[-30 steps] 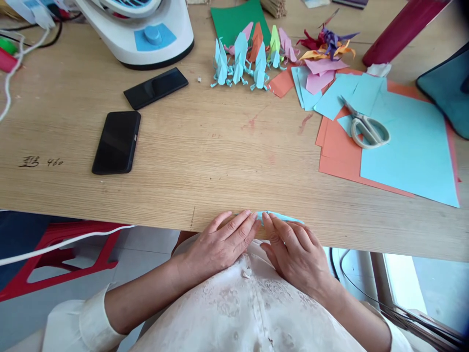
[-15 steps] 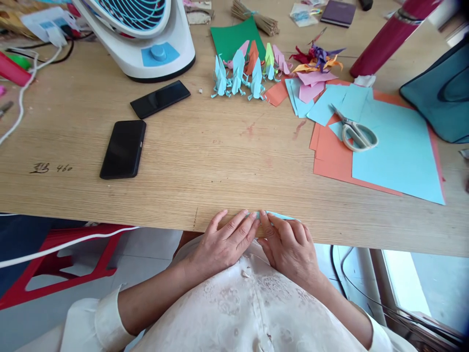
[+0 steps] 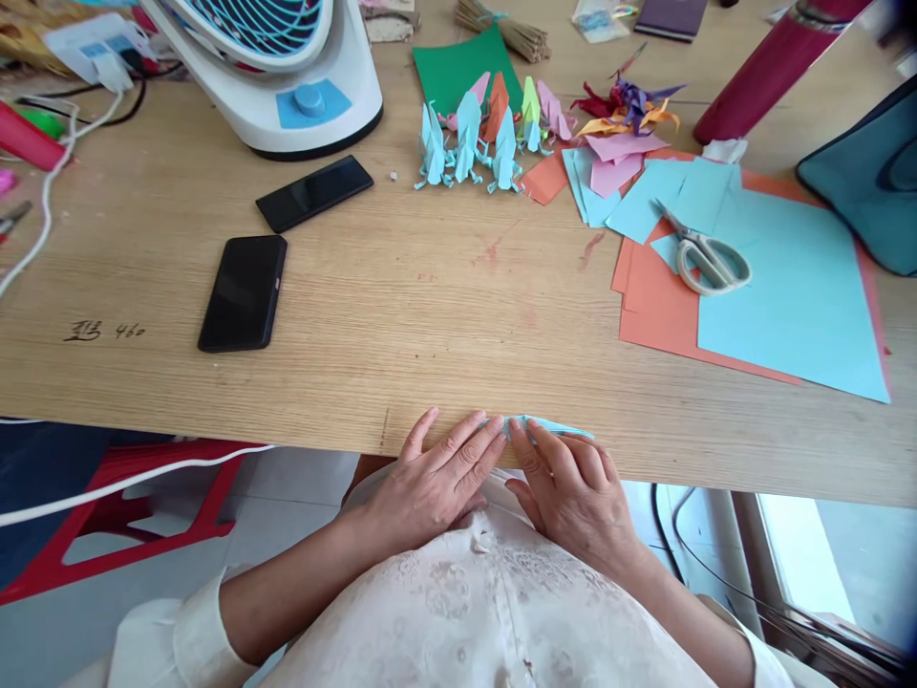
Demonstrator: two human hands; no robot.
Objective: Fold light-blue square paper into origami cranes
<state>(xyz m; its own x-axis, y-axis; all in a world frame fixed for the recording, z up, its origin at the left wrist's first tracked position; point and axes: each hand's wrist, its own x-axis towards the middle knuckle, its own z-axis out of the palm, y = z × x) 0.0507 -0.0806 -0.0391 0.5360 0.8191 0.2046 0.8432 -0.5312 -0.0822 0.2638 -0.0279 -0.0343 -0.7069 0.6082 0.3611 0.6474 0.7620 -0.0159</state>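
A narrow strip of folded light blue paper [image 3: 551, 424] lies at the table's front edge, partly covered by my fingers. My left hand [image 3: 440, 483] rests palm down with its fingers stretched and spread, fingertips pressing on the paper's left end. My right hand [image 3: 573, 487] lies on the paper's right part, index and middle fingertips near its middle and the fingers slightly bent. Both hands press from above, and neither grips the strip. What lies beneath the palms is hidden.
Beyond are several folded paper animals [image 3: 469, 139], a green sheet [image 3: 448, 72], scissors [image 3: 706, 258] on blue and orange paper [image 3: 795, 306], and a red flask [image 3: 766, 81]. To the left are two phones [image 3: 244, 291] and a white fan [image 3: 315, 105].
My fingertips have moved slightly apart, the right hand shifting a little to the right, so more of the blue strip shows. The camera view has shifted slightly.
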